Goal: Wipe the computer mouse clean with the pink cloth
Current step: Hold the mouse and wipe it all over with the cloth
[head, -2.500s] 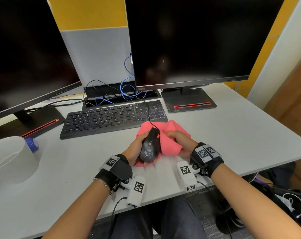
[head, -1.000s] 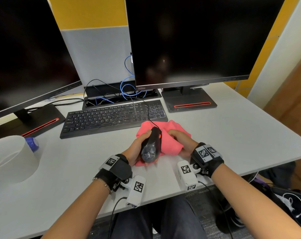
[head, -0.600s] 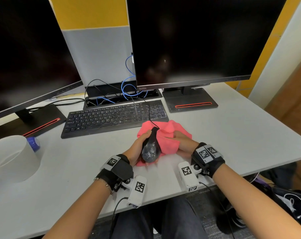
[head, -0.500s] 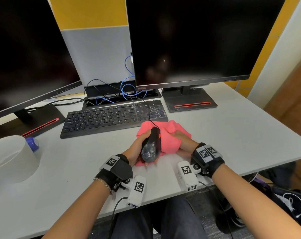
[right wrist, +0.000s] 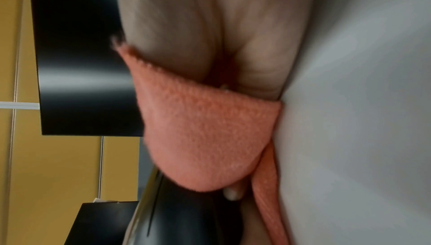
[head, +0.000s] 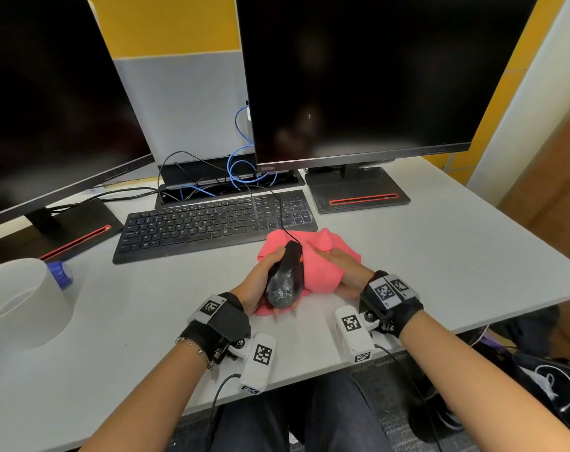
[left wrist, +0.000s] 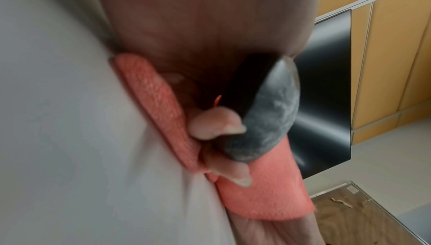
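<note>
Left hand (head: 255, 282) gripped the computer mouse (head: 285, 275), tilted on its side. Right hand (head: 344, 267) pinched the pink cloth (head: 319, 269) against the mouse's right flank, just above the table (head: 440, 256).

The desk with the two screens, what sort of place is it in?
Most likely an office workstation: two dark monitors on stands, a black keyboard on a grey desk, and a grey and yellow partition behind.
</note>
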### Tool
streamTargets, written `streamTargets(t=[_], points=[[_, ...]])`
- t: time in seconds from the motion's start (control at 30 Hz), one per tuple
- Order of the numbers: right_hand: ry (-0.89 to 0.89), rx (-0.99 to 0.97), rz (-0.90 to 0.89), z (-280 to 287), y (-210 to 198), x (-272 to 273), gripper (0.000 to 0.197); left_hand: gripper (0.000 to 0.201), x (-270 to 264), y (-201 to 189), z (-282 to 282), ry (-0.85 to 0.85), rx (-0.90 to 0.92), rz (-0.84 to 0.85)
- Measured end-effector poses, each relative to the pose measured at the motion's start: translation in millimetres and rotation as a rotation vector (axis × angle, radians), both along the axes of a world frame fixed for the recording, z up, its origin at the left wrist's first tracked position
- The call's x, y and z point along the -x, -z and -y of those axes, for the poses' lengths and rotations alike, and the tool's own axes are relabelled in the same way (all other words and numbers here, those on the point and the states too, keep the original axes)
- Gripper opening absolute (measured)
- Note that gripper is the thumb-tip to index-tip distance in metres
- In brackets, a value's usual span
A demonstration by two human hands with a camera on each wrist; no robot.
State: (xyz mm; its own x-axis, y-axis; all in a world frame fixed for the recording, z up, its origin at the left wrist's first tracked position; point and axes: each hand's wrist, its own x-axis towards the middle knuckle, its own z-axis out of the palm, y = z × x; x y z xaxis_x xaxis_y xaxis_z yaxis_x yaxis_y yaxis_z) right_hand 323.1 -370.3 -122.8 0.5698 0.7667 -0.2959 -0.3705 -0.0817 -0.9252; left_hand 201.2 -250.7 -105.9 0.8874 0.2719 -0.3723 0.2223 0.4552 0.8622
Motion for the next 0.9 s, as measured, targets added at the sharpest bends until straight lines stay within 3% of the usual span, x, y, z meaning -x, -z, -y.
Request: streamTargets(t=[0.07, 0.17, 0.33, 0.5, 0.67, 0.83, 0.9], points=[[-0.047, -0.033, -0.005, 2.1, -0.4, 3.7, 0.032, 0.044, 0.9, -1.0, 0.4, 0.019, 0.009, 0.006], [-0.115, -0.037, 0.022, 4.5, -0.1, 6.3, 0.050, 0.046, 2.0, -0.4, 0.7, 0.059, 0.003, 0.013], [-0.019, -0.010, -0.033, -0.3, -3.4, 1.3, 0.078, 0.041, 1.6, -2.6, 0.6, 0.025, -0.009, 0.014], [-0.103, -0.034, 0.005, 1.2, -0.8, 5.4, 0.030, 0.051, 2.9, -1.4, 0.6, 0.083, -0.036, 0.009], [-0.009, -0.030, -0.047, -1.3, -1.0, 1.3, 0.051, 0.047, 2.1, -3.0, 0.4, 0.070, -0.026, 0.007], [-0.124, -0.039, -0.017, 2.4, -0.3, 4.3, 0.022, 0.054, 3.3, -2.0, 0.2, 0.118, -0.047, -0.006], [-0.096, -0.022, 0.027, 1.4, -0.7, 5.2, 0.023, 0.053, 2.8, -1.1, -0.4, 0.104, -0.056, -0.008]])
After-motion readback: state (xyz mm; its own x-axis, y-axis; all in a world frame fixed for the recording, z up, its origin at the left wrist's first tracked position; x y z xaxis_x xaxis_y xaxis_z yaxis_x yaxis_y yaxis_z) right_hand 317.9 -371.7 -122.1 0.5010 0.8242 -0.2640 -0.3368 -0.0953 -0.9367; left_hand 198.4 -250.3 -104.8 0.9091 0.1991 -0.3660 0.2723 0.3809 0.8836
